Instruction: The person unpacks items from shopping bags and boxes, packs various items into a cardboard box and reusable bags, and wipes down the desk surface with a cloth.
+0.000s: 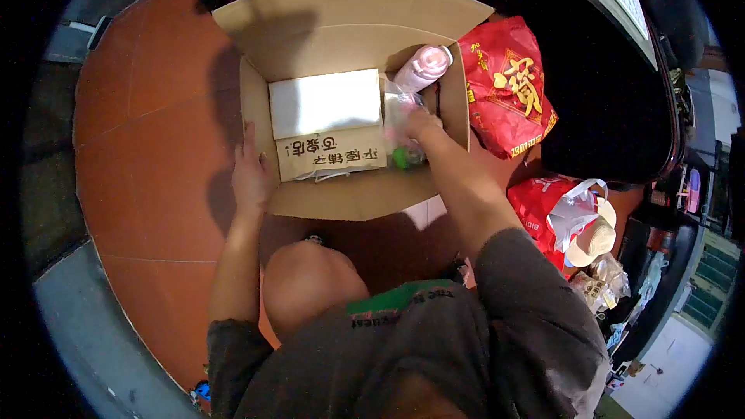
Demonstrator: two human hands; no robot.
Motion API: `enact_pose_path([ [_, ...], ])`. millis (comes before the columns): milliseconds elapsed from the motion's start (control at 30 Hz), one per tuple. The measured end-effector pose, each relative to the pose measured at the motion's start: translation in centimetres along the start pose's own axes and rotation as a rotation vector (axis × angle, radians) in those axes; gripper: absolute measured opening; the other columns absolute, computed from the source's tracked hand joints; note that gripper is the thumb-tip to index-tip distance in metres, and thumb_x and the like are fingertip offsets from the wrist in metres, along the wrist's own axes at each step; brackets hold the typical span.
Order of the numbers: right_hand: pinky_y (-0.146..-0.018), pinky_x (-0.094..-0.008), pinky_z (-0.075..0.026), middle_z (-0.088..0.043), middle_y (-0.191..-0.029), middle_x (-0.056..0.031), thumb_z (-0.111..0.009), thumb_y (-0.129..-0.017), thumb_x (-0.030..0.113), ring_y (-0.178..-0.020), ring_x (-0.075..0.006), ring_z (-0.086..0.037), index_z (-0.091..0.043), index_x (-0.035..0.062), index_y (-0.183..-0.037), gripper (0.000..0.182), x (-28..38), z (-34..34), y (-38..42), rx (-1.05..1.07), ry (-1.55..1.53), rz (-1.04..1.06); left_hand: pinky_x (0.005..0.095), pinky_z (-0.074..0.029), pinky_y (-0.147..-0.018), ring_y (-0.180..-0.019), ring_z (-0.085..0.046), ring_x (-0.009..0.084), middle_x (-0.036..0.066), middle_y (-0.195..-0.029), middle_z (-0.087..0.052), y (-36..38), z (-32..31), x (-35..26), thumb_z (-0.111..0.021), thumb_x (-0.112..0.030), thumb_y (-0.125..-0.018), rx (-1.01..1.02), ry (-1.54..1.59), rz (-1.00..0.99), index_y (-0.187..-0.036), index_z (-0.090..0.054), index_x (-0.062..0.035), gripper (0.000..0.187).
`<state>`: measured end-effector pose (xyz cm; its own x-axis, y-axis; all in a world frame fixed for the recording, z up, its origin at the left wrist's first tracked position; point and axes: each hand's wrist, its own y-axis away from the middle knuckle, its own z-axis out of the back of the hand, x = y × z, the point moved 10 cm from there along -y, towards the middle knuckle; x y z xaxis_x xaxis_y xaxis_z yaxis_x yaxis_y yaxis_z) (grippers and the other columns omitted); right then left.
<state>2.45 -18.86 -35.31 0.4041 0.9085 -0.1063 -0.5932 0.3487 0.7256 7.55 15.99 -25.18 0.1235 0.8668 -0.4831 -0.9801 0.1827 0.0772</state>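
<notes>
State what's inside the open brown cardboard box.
Visible: white rectangular panel, beige lettered panel, pink cylindrical bottle, clear plastic wrapping, small green item. Hidden: whatever lies under them and the right hand.

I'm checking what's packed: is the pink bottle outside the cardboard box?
No, the pink bottle is inside the cardboard box, near its far right corner.

A tan cardboard box [341,203] stands upright and open-topped on the red-brown tiled floor [155,155], its far flap spread outward, its walls plain. Inside, toward the right wall, lies a clear plastic bag [397,112], crumpled, glossy and partly hidden, with bright green showing at its near end.
</notes>
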Motion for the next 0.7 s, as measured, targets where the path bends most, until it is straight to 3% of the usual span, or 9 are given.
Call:
enact_pose_path([
  [67, -0.090, -0.0370, -0.043, -0.047, -0.126, -0.0153, -0.063, -0.077, 0.034, -0.115, -0.0259, -0.047, -0.043, 0.0098, -0.128, 0.060, 1.1, 2.2, 2.3, 0.051, 0.059, 0.030, 0.0466, -0.045, -0.081, -0.103, -0.050, 0.0407, 0.023, -0.120, -0.044, 0.2, -0.2, 0.1, -0.047, -0.004, -0.079, -0.051, -0.049, -0.029, -0.138, -0.024, -0.0198, 0.065],
  [167, -0.096, -0.0490, -0.034, -0.028, -0.140, -0.0178, -0.052, -0.083, 0.031, -0.124, -0.0358, -0.035, -0.050, 0.0087, -0.122, 0.044, 4.9, 2.3, 2.5, -0.548, 0.301, 0.274, 0.0464, -0.045, -0.080, -0.102, -0.050, 0.0402, 0.022, -0.120, -0.044, 0.2, 0.4, -0.5, -0.047, -0.003, -0.079, -0.063, -0.023, -0.049, -0.138, -0.025, -0.0202, 0.065],
  [200, -0.094, -0.0446, -0.037, -0.027, -0.139, -0.0199, -0.051, -0.082, 0.024, -0.125, -0.0340, -0.033, -0.046, 0.0094, -0.126, 0.047, 5.6, 0.7, 1.4, -0.387, 0.259, 0.301, 0.0463, -0.045, -0.080, -0.102, -0.050, 0.0400, 0.021, -0.119, -0.044, 0.2, 0.6, -0.8, -0.047, -0.003, -0.079, -0.057, 0.003, -0.052, -0.137, -0.025, -0.0204, 0.065],
  [300, -0.091, -0.0450, -0.040, -0.037, -0.133, -0.0200, -0.049, -0.083, 0.021, -0.120, -0.0323, -0.040, -0.055, 0.0108, -0.118, 0.037, 6.2, -3.1, -2.1, -0.198, 0.416, 0.345, 0.0458, -0.046, -0.080, -0.101, -0.051, 0.0400, 0.021, -0.118, -0.045, -0.1, 0.0, 0.1, -0.047, -0.002, -0.078, -0.043, -0.015, -0.028, -0.138, -0.024, -0.0204, 0.067],
  [333, -0.085, -0.0455, -0.044, -0.048, -0.124, -0.0177, -0.048, -0.083, 0.017, -0.112, -0.0316, -0.049, -0.061, 0.0082, -0.108, 0.030, 5.1, -5.3, -4.4, -0.041, 0.291, 0.286, 0.0458, -0.046, -0.080, -0.100, -0.051, 0.0402, 0.021, -0.118, -0.045, -0.1, 0.2, -0.2, -0.047, -0.002, -0.078, -0.070, -0.009, -0.059, -0.138, -0.024, -0.0206, 0.067],
  [433, -0.080, -0.0458, -0.048, -0.055, -0.116, -0.0147, -0.046, -0.082, 0.015, -0.102, -0.0308, -0.055, -0.062, 0.0087, -0.106, 0.030, 4.8, -6.2, -4.2, -0.148, 0.307, 0.375, 0.0462, -0.046, -0.079, -0.099, -0.051, 0.0406, 0.022, -0.118, -0.045, 0.2, 0.4, -0.7, -0.047, -0.002, -0.077, -0.097, 0.009, -0.116, -0.139, -0.023, -0.0210, 0.068],
  [467, -0.085, -0.0452, -0.043, -0.051, -0.121, -0.0148, -0.045, -0.086, 0.018, -0.109, -0.0282, -0.049, -0.060, 0.0052, -0.110, 0.031, 4.2, -4.2, -1.6, -0.050, 0.204, 0.264, 0.0464, -0.046, -0.078, -0.099, -0.051, 0.0407, 0.022, -0.119, -0.045, 0.1, 0.2, -0.4, -0.047, -0.002, -0.077, -0.079, 0.011, -0.109, -0.139, -0.023, -0.0211, 0.068],
  [567, -0.091, -0.0462, -0.040, -0.047, -0.125, -0.0149, -0.043, -0.087, 0.021, -0.115, -0.0297, -0.045, -0.060, 0.0069, -0.109, 0.031, 2.8, 0.3, -0.1, -0.482, 0.164, 0.139, 0.0473, -0.046, -0.078, -0.099, -0.051, 0.0412, 0.022, -0.121, -0.044, 0.2, -0.2, 0.3, -0.047, -0.002, -0.077, -0.076, -0.014, -0.093, -0.139, -0.022, -0.0213, 0.069],
  [700, -0.093, -0.0417, -0.038, -0.043, -0.128, -0.0170, -0.038, -0.089, 0.024, -0.118, -0.0328, -0.042, -0.057, 0.0122, -0.111, 0.031, -1.4, -2.7, -2.6, -0.303, -0.256, -0.117, 0.0486, -0.045, -0.078, -0.099, -0.051, 0.0427, 0.023, -0.122, -0.043, -0.1, -0.1, 0.3, -0.047, -0.003, -0.078, -0.076, 0.010, -0.126, -0.139, -0.022, -0.0218, 0.068],
])
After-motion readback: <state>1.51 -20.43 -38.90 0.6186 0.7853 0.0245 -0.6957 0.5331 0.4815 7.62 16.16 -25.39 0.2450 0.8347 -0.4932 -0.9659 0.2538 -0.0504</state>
